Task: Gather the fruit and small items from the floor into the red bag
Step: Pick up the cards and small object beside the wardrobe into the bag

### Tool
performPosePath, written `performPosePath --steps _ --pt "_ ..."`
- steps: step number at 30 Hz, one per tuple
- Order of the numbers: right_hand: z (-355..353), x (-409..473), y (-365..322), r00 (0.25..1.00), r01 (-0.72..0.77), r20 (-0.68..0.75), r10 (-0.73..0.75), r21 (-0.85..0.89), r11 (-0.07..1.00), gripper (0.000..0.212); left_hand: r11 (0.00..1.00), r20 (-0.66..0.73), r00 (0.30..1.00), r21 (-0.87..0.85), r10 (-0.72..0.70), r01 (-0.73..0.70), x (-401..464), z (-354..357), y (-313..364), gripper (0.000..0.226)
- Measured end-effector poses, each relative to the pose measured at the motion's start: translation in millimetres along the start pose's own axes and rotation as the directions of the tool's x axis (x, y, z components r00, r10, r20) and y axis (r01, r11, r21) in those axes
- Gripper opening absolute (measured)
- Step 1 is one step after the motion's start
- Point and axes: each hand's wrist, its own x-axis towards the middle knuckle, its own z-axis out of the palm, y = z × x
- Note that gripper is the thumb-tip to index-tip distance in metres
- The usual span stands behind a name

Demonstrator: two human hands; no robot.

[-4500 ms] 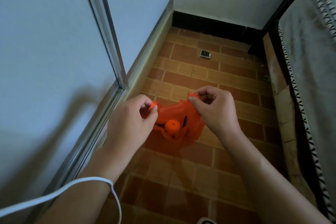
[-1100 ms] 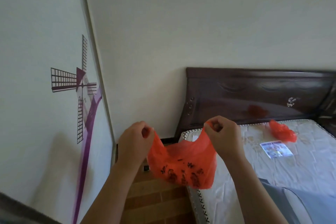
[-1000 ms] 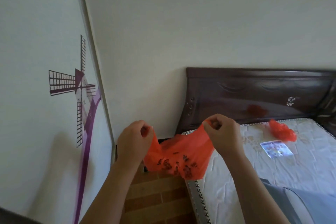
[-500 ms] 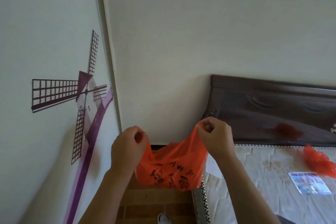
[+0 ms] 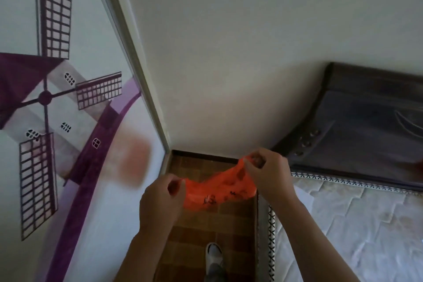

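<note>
The red bag (image 5: pixel 219 190) stretches lower left to upper right at frame centre; left hand (image 5: pixel 160 201) and right hand (image 5: pixel 267 174) fingers pinch its ends.

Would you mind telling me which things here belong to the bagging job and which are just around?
Belong to the job:
red bag
left hand, gripping it
right hand, gripping it

Just around:
mattress
headboard
windmill picture
shoe

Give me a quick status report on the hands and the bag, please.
Left hand and right hand each pinch the red bag. Bag held above floor. Nothing in the way.
</note>
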Motion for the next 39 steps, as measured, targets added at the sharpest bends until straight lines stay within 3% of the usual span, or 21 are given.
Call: performPosePath --steps 7,15,29,39 --pt "70 19 39 0.997 0.039 0.063 -0.038 -0.012 0.999 0.029 0.999 0.042 0.998 -0.013 -0.044 0.045 18 70 -67 0.011" --pt "195 39 121 0.997 0.042 0.068 -0.037 -0.065 0.997 0.006 1.000 0.005 1.000 0.004 0.015 -0.015 37 139 -181 0.009" --pt "366 -4 318 0.994 0.011 0.110 -0.001 -0.092 0.996 0.013 0.990 0.005 0.990 0.020 0.138 -0.138 27 302 -376 0.009" --pt "431 -21 412 0.990 -0.058 0.121 0.075 -0.134 0.989 0.013 0.984 0.043 0.984 0.020 0.174 -0.175 14 386 -443 0.021"
